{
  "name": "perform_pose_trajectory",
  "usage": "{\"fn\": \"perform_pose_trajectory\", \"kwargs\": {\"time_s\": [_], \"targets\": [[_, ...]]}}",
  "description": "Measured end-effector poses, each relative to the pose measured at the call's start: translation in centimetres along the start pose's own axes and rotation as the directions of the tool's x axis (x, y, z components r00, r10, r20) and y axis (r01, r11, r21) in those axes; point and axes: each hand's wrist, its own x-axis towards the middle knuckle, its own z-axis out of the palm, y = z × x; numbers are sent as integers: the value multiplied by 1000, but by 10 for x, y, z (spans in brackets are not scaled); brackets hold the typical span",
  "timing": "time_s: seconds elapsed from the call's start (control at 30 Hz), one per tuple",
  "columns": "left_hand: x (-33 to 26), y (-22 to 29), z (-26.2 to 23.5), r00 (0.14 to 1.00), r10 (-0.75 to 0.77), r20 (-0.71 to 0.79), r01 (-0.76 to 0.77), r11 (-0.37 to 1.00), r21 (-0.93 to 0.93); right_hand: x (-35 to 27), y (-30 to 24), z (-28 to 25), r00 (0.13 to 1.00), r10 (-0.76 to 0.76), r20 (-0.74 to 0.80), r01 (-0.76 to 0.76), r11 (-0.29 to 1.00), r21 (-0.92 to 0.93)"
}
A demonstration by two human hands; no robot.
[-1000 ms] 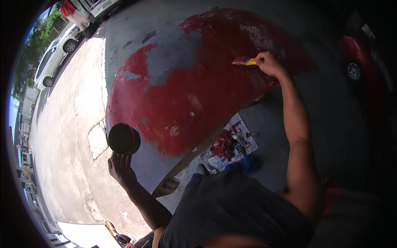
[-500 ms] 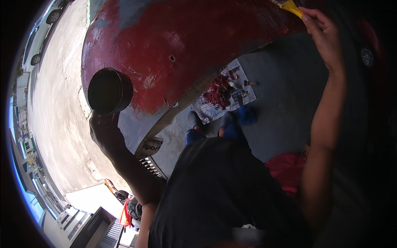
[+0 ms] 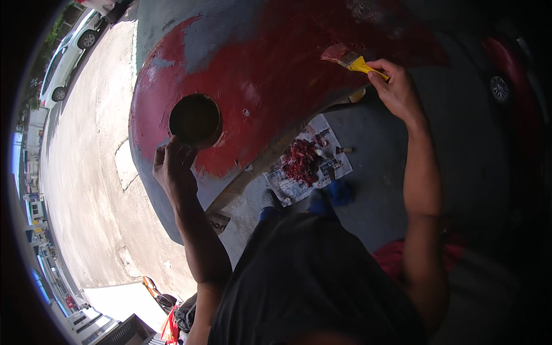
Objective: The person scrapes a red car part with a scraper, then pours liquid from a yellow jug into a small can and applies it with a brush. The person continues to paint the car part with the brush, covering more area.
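Note:
A large curved panel (image 3: pixel 270 86), patchy red over grey, fills the area in front of me. My right hand (image 3: pixel 397 89) grips the yellow handle of a flat paintbrush (image 3: pixel 357 64), its reddish bristles lying at the panel's surface. My left hand (image 3: pixel 177 167) pinches the near rim of a round, dark can (image 3: pixel 195 119), tilted so its opening shows. What the can holds is too dark to make out. Near the can, the panel has a small hole (image 3: pixel 246 112).
Below the panel's edge, newspaper (image 3: pixel 276 190) on the floor bears a heap of red scraps (image 3: pixel 302 161). A small brush (image 3: pixel 345 150) lies at its right side. A white car (image 3: pixel 72 52) stands far left, a red car (image 3: pixel 512 86) at right. Red cloth (image 3: pixel 391 256) lies near my right arm.
The paintbrush has come from the upper right toward the panel's middle with my right hand. My left hand and the can have shifted right, and the view has moved.

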Motion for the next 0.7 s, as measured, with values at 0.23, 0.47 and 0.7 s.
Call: {"fn": "perform_pose_trajectory", "kwargs": {"time_s": [0.23, 0.47, 0.7], "targets": [[-5, -7, -6, 998, -23, 59, 25, 999, -39, -56, 22, 80, 999, 13, 34, -16, 996, 92], [-10, -7, -19, 998, 6, 55, -3, 998, -61, -64, 31, 62, 989, 74, -125, -93, 984, -154], [-17, -1, -29, 996, 5, 90, 1, 998, -66, -73, -6, 103, 999, -16, -46, 4, 969, -246]]}}
